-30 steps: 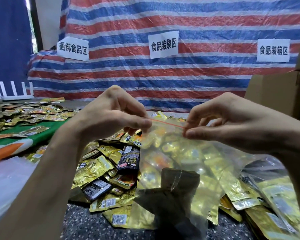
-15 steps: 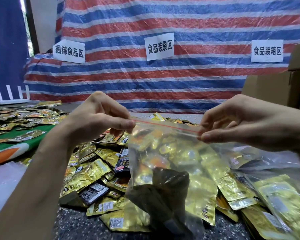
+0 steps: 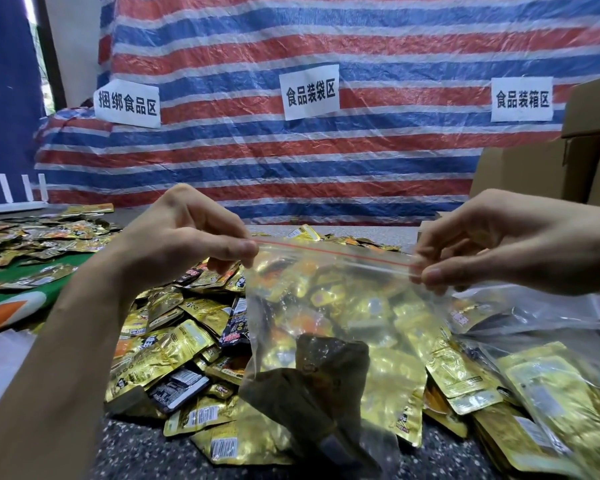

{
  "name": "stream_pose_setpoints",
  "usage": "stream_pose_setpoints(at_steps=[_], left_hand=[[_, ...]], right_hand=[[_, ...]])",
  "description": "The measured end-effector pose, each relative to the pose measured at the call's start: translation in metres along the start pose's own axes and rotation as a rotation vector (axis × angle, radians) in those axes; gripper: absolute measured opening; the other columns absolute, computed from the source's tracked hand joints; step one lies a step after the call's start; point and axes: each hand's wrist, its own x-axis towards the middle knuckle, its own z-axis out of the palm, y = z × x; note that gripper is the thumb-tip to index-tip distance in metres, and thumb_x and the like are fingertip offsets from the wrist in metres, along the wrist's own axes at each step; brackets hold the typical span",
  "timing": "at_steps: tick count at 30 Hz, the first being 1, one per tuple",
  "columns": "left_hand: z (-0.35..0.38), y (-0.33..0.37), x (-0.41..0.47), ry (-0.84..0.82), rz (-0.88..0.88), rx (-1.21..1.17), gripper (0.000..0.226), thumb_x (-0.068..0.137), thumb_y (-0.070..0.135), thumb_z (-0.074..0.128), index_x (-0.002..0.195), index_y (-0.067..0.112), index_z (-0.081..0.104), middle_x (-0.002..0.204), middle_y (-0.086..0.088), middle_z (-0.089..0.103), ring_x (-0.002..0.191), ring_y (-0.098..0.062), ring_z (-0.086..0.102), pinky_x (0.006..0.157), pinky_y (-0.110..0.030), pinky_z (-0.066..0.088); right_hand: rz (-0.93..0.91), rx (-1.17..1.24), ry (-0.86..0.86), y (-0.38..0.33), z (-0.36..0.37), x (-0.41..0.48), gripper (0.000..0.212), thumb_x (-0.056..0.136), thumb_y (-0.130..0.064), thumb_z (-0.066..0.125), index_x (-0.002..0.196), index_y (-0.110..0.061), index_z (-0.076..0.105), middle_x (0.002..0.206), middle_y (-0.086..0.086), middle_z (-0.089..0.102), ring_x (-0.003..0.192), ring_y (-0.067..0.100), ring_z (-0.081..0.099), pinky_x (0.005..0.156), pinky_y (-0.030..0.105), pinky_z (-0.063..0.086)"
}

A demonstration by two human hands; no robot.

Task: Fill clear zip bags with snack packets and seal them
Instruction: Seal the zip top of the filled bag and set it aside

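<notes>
A clear zip bag [image 3: 343, 306] with a red zip line hangs upright in front of me, above the heap of gold and black snack packets [image 3: 174, 344]. My left hand [image 3: 184, 244] pinches the left end of the zip strip between thumb and fingers. At the strip's right end, my right hand [image 3: 492, 247] pinches it the same way. The strip is stretched taut between them. Two dark packets [image 3: 326, 368] sit low inside the bag. Other gold packets show through the plastic; whether they are inside or behind it I cannot tell.
Another clear bag [image 3: 541, 386] holding gold packets lies at the right. More packets [image 3: 32, 237] spread over the left of the table, partly on a green and orange cloth [image 3: 11, 303]. Cardboard boxes [image 3: 551, 168] stand at the right, against a striped tarpaulin [image 3: 291, 161] with three paper signs.
My hands have drawn apart along the zip strip, the right sliding to the right end and the left to the left end. The strip now spans much wider.
</notes>
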Motion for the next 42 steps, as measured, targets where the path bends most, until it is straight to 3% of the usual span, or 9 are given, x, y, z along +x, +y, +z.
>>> stream_pose_setpoints(at_steps=[8,15,21,25,28,30,35,39,42], left_hand=[[0.002,0.001,0.000,0.022,0.003,0.014,0.010,0.072,0.018,0.072,0.067,0.015,0.080,0.058,-0.018,0.064,0.052,-0.020,0.055,0.050,-0.024,0.044],[-0.001,0.005,-0.001,0.022,0.006,0.037,0.009,0.071,0.022,0.075,0.069,0.016,0.080,0.060,-0.018,0.065,0.053,-0.022,0.056,0.050,-0.024,0.045],[-0.002,0.008,-0.001,0.013,0.016,0.023,0.026,0.066,0.040,0.074,0.071,0.016,0.080,0.063,-0.021,0.066,0.055,-0.026,0.056,0.050,-0.027,0.045],[0.000,0.012,0.000,-0.002,0.008,0.042,0.027,0.066,0.043,0.072,0.070,0.018,0.080,0.062,-0.016,0.066,0.055,-0.026,0.057,0.051,-0.026,0.045],[0.006,0.014,0.001,-0.032,-0.007,0.098,0.031,0.068,0.048,0.067,0.070,0.018,0.077,0.065,-0.012,0.066,0.062,-0.033,0.058,0.055,-0.029,0.044],[0.009,0.016,0.002,-0.038,-0.003,0.093,0.033,0.069,0.048,0.065,0.070,0.016,0.075,0.065,-0.010,0.065,0.059,-0.024,0.059,0.053,-0.021,0.045],[0.022,0.027,0.005,-0.044,0.065,0.100,0.027,0.072,0.043,0.065,0.069,0.018,0.075,0.064,-0.008,0.064,0.055,-0.011,0.055,0.048,-0.017,0.040],[0.024,0.029,0.004,-0.045,0.086,0.086,0.024,0.074,0.041,0.067,0.069,0.019,0.074,0.063,-0.003,0.065,0.055,-0.006,0.055,0.049,-0.013,0.040],[0.023,0.029,0.004,-0.068,0.082,0.030,0.024,0.075,0.040,0.070,0.070,0.017,0.075,0.063,-0.002,0.066,0.055,-0.006,0.057,0.051,-0.013,0.041]], right_hand=[[0.029,0.004,-0.002,0.009,-0.006,-0.003,0.044,0.069,-0.058,0.071,0.093,-0.023,0.077,0.091,0.009,0.074,0.085,0.026,0.070,0.075,0.032,0.057],[0.082,0.006,0.017,0.006,-0.009,-0.007,0.035,0.075,-0.053,0.068,0.085,-0.021,0.077,0.080,0.006,0.074,0.074,0.015,0.069,0.068,0.024,0.058],[0.123,-0.006,0.011,0.005,-0.010,-0.010,0.054,0.065,-0.068,0.069,0.083,-0.017,0.078,0.074,0.006,0.072,0.066,0.012,0.067,0.062,0.020,0.055],[0.132,-0.022,0.013,0.004,-0.010,-0.011,0.043,0.073,-0.060,0.067,0.078,-0.019,0.078,0.070,0.004,0.071,0.063,0.010,0.065,0.060,0.020,0.054],[0.103,-0.052,0.027,0.001,-0.010,-0.013,0.033,0.070,-0.053,0.070,0.082,-0.023,0.078,0.080,0.005,0.074,0.072,0.013,0.068,0.068,0.026,0.056],[0.076,-0.040,0.026,-0.005,-0.007,-0.012,0.030,0.070,-0.050,0.073,0.088,-0.027,0.077,0.091,0.003,0.075,0.084,0.015,0.070,0.080,0.034,0.057],[0.037,-0.090,0.026,-0.021,0.012,0.000,0.055,0.062,-0.064,0.072,0.110,-0.038,0.069,0.105,-0.021,0.072,0.097,-0.001,0.068,0.084,0.026,0.057],[-0.033,-0.144,0.082,-0.024,0.017,0.002,0.017,0.077,-0.039,0.072,0.088,-0.026,0.076,0.089,-0.011,0.076,0.083,0.005,0.071,0.084,0.030,0.058],[-0.063,-0.163,0.102,-0.025,0.015,-0.003,0.008,0.081,-0.032,0.073,0.080,-0.024,0.076,0.080,-0.005,0.075,0.074,0.010,0.070,0.079,0.033,0.058]])
